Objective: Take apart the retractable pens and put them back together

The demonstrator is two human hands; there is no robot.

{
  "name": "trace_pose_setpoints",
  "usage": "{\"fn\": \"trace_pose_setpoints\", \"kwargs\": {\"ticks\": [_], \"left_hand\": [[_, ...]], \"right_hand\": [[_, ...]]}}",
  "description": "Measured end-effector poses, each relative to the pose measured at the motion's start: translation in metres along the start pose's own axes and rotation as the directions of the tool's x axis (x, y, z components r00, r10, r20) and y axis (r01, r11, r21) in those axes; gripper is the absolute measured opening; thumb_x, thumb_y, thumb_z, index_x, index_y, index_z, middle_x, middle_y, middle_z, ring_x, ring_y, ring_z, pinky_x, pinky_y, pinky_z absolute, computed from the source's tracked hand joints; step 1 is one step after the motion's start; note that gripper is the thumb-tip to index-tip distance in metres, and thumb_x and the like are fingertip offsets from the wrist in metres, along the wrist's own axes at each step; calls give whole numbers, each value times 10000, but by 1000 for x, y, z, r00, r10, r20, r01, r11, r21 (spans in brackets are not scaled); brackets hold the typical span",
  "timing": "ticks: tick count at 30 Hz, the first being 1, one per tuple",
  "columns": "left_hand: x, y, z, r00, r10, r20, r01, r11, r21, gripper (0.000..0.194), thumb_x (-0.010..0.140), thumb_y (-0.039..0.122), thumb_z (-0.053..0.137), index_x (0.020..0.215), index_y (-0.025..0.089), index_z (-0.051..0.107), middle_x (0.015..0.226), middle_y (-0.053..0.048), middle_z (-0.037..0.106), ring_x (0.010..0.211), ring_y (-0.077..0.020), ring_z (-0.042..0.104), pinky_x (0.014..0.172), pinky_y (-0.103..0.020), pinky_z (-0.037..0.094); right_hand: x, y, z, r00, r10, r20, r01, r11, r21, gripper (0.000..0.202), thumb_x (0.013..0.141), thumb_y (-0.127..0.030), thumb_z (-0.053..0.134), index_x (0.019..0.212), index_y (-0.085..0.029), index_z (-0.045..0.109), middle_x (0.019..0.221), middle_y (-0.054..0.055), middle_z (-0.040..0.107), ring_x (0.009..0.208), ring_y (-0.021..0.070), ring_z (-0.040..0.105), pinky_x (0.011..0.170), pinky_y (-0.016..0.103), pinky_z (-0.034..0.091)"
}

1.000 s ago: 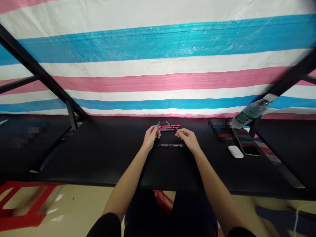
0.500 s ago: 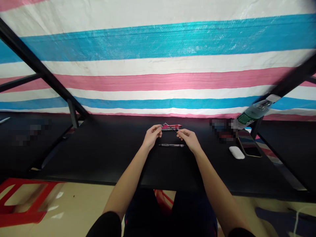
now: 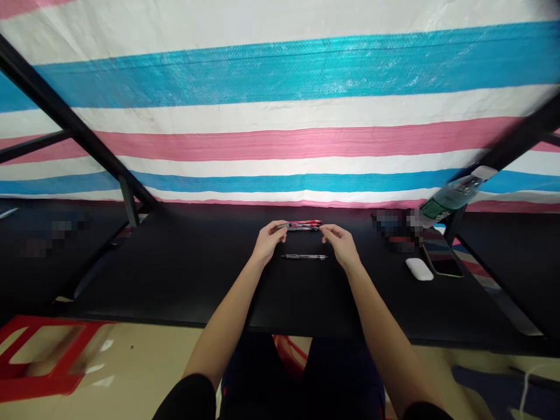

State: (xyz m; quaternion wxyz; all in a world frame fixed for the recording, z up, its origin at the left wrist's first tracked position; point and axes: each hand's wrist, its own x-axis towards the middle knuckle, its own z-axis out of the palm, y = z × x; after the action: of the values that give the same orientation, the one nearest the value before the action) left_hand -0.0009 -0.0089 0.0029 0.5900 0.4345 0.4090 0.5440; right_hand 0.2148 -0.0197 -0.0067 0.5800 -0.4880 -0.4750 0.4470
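My left hand (image 3: 270, 239) pinches a grey pen barrel, mostly covered by the fingers. Opposite it, my right hand (image 3: 338, 240) has its thumb and fingertips closed on the end of a thin dark pen refill (image 3: 313, 228). The refill points left toward the barrel, roughly in line with it; whether its tip is inside I cannot tell. Right behind them lie red pens (image 3: 310, 223) on the black table (image 3: 192, 268), partly hidden. Closer to me, a grey clear-barrelled pen (image 3: 304, 256) lies flat, crosswise, touched by neither hand.
At the right are a white earbud case (image 3: 419, 269), a phone (image 3: 443, 259) and a tilted plastic bottle (image 3: 452, 197) beside blurred items. Black metal posts (image 3: 91, 143) slant up at both sides. A striped sheet (image 3: 301, 143) hangs behind. A red stool (image 3: 48, 356) stands lower left.
The refill, slanted up to the left before, now lies nearly level between my hands. My right hand has shifted slightly right and up; my left hand has barely moved.
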Motion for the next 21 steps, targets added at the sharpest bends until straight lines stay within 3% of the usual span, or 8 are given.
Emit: {"fn": "trace_pose_setpoints", "kwargs": {"ticks": [7,11,16,21], "left_hand": [[-4,3,3,998,39,48,-44,994,105,234,701,256,722,900,133,705,633,19,558,580,-88,497,622,-258,394],[-4,1,5,998,23,53,-29,993,118,257,713,322,735,875,126,707,608,15,552,582,-97,500,613,-260,396],[-4,-1,7,998,18,61,-26,992,126,293,712,379,744,848,122,705,601,11,553,577,-99,498,602,-259,406],[-5,-4,9,995,27,100,-42,988,150,290,706,346,750,891,125,720,622,9,566,591,-98,506,611,-257,418]], "right_hand": [[0,-5,3,998,56,-15,-50,963,264,264,610,-404,805,752,-211,693,650,-12,590,571,122,528,608,298,472],[-1,-6,5,999,48,8,-48,950,310,297,668,-460,778,806,-203,722,726,27,644,665,146,581,670,318,527],[-3,-3,10,997,55,58,-70,953,295,365,705,-517,744,861,-186,745,795,60,691,711,163,619,702,337,551],[-6,6,17,991,35,133,-54,989,141,383,733,-531,710,875,-178,749,748,47,688,653,157,615,678,348,547]]}}
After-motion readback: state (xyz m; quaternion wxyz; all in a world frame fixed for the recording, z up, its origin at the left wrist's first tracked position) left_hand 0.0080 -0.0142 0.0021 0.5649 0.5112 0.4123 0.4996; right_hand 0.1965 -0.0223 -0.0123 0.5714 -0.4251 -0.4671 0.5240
